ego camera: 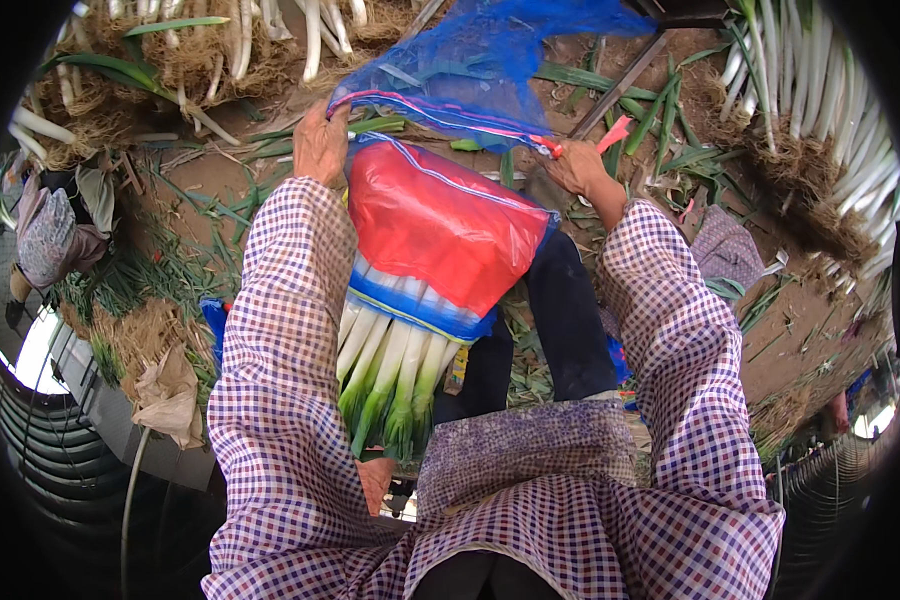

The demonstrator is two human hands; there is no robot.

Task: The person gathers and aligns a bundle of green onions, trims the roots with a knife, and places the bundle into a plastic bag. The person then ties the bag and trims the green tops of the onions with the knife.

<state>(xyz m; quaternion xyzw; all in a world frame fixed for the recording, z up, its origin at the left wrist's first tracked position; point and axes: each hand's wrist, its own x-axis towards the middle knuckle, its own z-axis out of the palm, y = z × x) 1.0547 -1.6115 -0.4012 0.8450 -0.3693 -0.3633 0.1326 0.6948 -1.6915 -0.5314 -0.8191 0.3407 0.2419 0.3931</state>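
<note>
A blue mesh bag is stretched between my hands, its edge trimmed with pink and white. My left hand grips one end of that edge, and my right hand pinches the other end beside a red strip. Below the edge, a bundle of trimmed leeks or large green onions lies with its green ends towards me. Red plastic and blue mesh with white and yellow trim wrap its far part, hiding the root ends.
Rooted leeks or large green onions lie in piles at upper left and right. Cut green leaves litter the soil. A metal bar lies beyond my right hand. A patterned cloth covers my lap.
</note>
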